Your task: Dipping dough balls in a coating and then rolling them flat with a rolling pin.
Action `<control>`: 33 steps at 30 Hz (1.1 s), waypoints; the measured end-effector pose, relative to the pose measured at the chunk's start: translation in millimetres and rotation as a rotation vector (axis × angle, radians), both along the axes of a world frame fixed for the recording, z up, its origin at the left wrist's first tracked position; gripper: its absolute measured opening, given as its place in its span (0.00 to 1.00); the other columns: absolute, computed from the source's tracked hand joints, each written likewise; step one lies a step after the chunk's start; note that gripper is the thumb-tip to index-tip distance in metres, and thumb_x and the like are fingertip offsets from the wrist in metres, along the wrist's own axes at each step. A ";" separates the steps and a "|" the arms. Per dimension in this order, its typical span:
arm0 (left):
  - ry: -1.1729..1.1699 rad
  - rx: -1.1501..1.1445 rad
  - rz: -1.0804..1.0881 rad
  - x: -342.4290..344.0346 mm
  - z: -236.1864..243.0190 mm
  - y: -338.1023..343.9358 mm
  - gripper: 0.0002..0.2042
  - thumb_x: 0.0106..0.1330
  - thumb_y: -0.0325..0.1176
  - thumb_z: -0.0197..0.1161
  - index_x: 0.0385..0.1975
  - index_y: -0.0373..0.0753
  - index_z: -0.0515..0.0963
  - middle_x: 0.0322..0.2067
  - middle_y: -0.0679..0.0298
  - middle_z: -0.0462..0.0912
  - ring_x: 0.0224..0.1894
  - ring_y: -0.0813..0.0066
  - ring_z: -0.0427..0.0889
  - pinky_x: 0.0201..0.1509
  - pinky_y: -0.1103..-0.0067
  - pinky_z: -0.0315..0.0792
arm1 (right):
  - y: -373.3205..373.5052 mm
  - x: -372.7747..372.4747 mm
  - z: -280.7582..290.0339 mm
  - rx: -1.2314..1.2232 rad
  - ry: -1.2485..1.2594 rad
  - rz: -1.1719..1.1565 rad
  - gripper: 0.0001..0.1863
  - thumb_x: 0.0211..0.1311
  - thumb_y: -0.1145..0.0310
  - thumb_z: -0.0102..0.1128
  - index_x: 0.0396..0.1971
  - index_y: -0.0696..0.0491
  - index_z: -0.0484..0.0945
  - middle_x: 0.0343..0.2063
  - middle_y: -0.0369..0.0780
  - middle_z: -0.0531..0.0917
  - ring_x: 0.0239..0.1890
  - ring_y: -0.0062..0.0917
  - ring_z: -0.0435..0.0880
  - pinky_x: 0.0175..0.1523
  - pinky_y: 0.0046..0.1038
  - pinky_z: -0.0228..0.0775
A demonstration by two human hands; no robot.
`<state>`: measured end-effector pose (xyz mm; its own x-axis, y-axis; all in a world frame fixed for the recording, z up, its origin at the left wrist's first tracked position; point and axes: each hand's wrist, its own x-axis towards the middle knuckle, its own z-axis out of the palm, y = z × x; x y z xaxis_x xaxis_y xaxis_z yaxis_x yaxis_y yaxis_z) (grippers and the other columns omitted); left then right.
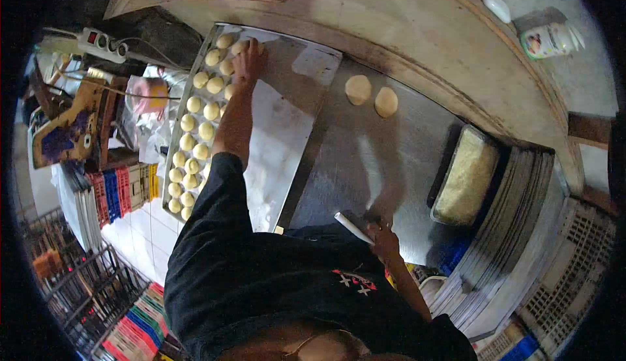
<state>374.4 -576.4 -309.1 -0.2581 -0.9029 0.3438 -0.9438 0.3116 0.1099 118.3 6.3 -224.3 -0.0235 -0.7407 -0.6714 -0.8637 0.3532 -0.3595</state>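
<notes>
My left hand (246, 67) reaches to the far end of a metal tray (277, 123), its fingers bent around a pale dough ball (239, 48). Rows of similar round dough balls (211, 110) cover the left side of that tray. Low and close to my body, my right hand (385, 240) is closed around one end of a white rolling pin (353, 228), which points up and to the left. Two flattened dough rounds (358, 90) lie side by side on the far part of the metal work surface (345, 159), beyond the rolling pin.
A rectangular pan of yellowish crumbs (464, 177) stands to the right, beside a stack of metal trays (505, 224). A power strip (103, 45) and a pink roll (147, 93) are at the left. Plastic crates (124, 191) stand below. A white tub (548, 40) sits at upper right.
</notes>
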 end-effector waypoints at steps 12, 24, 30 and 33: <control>0.048 0.526 -1.276 -144.5 50.3 411.5 0.20 0.61 0.45 0.59 0.53 0.51 0.72 0.48 0.60 0.76 0.45 0.59 0.80 0.41 0.63 0.77 | 55.2 15.4 -28.4 -0.655 0.102 -0.195 0.15 0.55 0.74 0.54 0.44 0.51 0.80 0.42 0.43 0.77 0.45 0.41 0.76 0.51 0.40 0.67; 0.053 0.503 -0.628 -76.3 34.1 451.2 0.31 0.71 0.47 0.45 0.66 0.29 0.57 0.68 0.47 0.56 0.72 0.54 0.50 0.73 0.55 0.41 | 3.8 -14.1 -47.1 -1.068 0.249 -0.103 0.22 0.55 0.67 0.64 0.52 0.54 0.77 0.51 0.41 0.79 0.55 0.35 0.76 0.59 0.37 0.66; -0.030 0.229 -0.508 -143.5 18.4 382.2 0.33 0.71 0.49 0.41 0.67 0.27 0.54 0.70 0.49 0.52 0.73 0.58 0.47 0.74 0.53 0.34 | -72.2 -54.1 -52.6 -0.665 0.450 -0.104 0.40 0.67 0.45 0.44 0.67 0.62 0.53 0.69 0.50 0.55 0.72 0.39 0.52 0.72 0.48 0.42; -0.013 0.178 -0.481 -174.5 22.3 342.6 0.33 0.70 0.48 0.42 0.67 0.28 0.54 0.70 0.49 0.52 0.73 0.58 0.47 0.74 0.53 0.35 | -108.3 -72.3 -57.0 -0.867 0.508 -0.256 0.39 0.68 0.45 0.42 0.67 0.62 0.55 0.68 0.49 0.57 0.71 0.40 0.53 0.71 0.50 0.40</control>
